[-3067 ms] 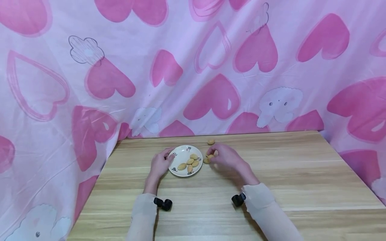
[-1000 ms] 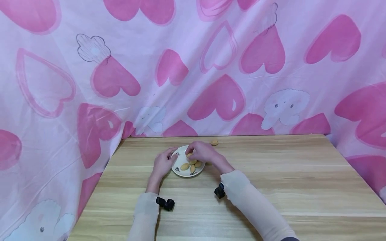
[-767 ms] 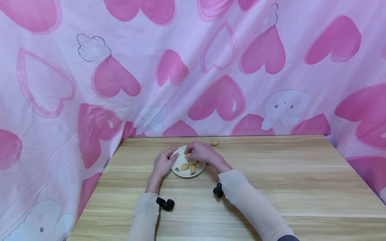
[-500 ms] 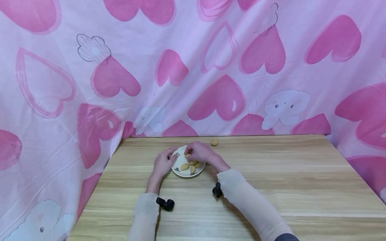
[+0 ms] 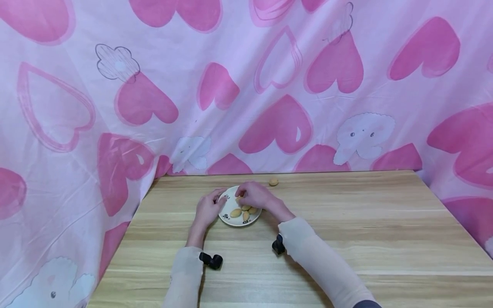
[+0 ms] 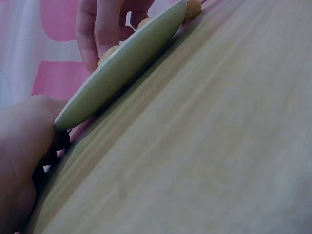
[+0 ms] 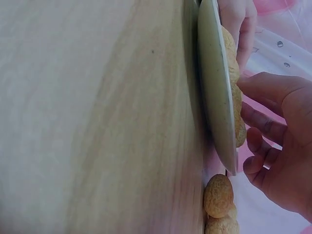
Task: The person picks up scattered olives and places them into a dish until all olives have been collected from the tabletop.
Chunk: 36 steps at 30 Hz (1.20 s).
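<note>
A small white plate [image 5: 231,206] with little dark drawings round its inside sits on the wooden table, bearing several tan, wrinkled walnuts [image 5: 236,213]. My left hand [image 5: 208,209] grips its left rim, thumb on top. From the right, my right hand [image 5: 257,196] reaches over the plate, pinching a walnut [image 5: 238,200] between thumb and fingertips close above the others. In the right wrist view, the thumb and forefinger [image 7: 261,119] meet the nuts at the plate, the other fingers curl loosely. Part of the plate's far right side is hidden by this hand.
One walnut [image 5: 273,182] lies alone near the table's back edge. Right beside the plate, more walnuts [image 7: 218,195] rest on the table, hidden from the head view by my right hand. A pink heart-patterned cloth [image 5: 277,124] hangs behind the table [image 5: 346,222].
My right hand has moved left from the walnuts beside the plate to over the plate with a walnut. During the last second it barely moves. My left hand stays at the rim.
</note>
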Tool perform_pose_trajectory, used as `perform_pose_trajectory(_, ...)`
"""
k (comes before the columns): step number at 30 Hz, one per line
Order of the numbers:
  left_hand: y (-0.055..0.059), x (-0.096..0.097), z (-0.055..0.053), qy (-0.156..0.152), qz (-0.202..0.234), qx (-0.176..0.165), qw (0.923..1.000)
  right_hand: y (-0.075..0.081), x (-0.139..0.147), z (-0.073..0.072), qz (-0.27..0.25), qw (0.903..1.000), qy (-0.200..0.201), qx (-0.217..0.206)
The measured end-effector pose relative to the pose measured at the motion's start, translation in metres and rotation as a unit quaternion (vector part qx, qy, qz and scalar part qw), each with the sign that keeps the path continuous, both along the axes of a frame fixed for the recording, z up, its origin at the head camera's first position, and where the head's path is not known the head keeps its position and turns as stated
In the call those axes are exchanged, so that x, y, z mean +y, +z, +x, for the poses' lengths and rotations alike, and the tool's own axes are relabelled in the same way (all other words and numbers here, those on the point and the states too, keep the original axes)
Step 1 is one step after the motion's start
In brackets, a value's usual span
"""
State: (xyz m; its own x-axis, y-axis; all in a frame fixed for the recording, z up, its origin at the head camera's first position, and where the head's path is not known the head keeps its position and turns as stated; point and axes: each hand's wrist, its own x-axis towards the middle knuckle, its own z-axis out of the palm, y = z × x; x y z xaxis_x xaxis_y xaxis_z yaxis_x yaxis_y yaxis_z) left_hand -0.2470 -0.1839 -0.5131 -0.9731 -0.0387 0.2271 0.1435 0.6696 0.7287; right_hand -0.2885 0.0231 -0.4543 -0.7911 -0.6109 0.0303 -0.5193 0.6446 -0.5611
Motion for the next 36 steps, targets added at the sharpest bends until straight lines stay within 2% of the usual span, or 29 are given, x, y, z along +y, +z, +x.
perform_pose_trajectory(4, 0.0, 0.0, 0.0, 0.002, 0.0, -0.003, 1.0, 0.001, 0.005, 0.002, -0.01, 0.9999, -0.007, 0.009)
perform_pose_trajectory(13, 0.002, 0.001, 0.0, 0.003, -0.001, -0.002, 1.0, 0.01, 0.021, 0.006, -0.016, 0.9997, -0.015, 0.001)
perform_pose_trajectory(22, 0.001, 0.002, 0.0, 0.007, -0.004, 0.001, 1.0, 0.013, 0.036, 0.009, -0.025, 0.9994, -0.022, -0.003)
perform_pose_trajectory(36, 0.001, 0.002, 0.0, 0.003, -0.001, 0.003, 1.0, 0.016, 0.053, 0.016, -0.022, 0.9991, -0.036, 0.011)
